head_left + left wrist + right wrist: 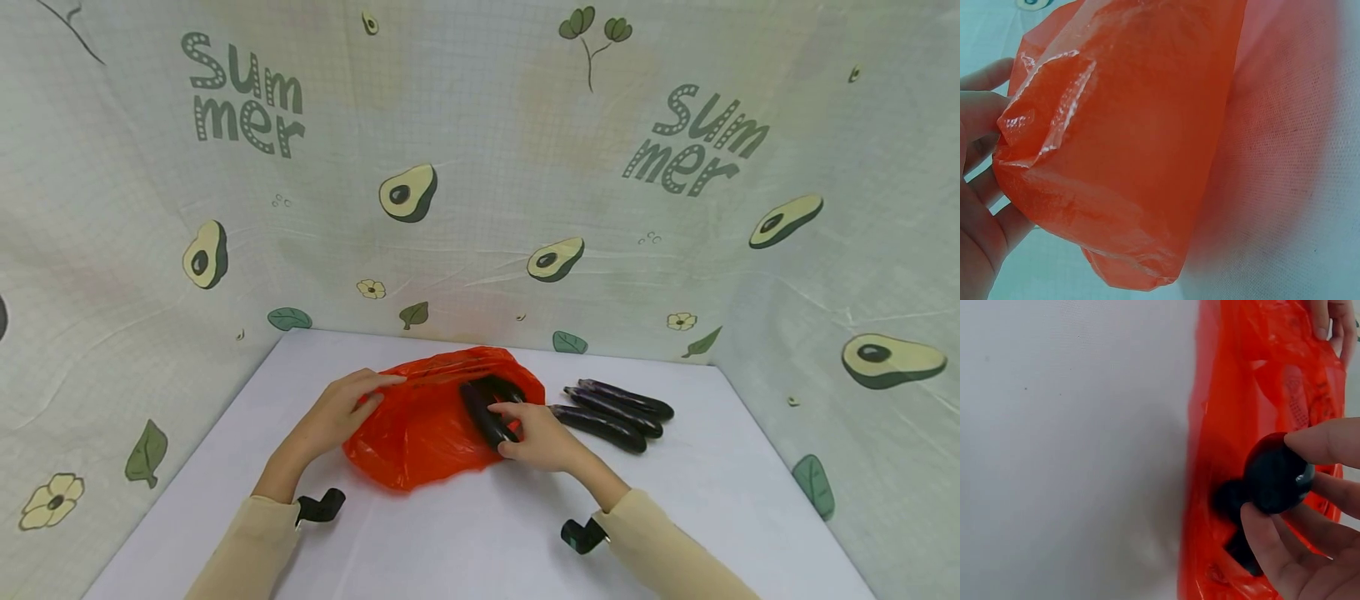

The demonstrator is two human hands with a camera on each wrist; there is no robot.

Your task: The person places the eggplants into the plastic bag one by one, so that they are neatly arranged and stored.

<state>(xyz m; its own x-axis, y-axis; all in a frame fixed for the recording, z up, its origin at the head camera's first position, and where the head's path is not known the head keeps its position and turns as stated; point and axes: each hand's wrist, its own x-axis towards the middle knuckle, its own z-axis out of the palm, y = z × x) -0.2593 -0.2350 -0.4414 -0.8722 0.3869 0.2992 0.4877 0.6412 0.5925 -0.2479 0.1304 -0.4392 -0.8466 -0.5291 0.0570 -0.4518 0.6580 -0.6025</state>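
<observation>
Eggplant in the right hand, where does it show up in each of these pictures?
Head: the eggplant is below the picture's middle, in the right hand.
Left wrist: not in it.
Right wrist: right of centre, seen end-on, gripped by the fingers.
Shared landmark: the red bag, in all three.

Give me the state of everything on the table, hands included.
Red bag: open, crumpled.
Held eggplant: at the bag's mouth.
Bagged eggplant: partly hidden; count unclear.
Three eggplants: lying outside the bag.
Left hand: touching the bag.
Right hand: gripping an eggplant.
</observation>
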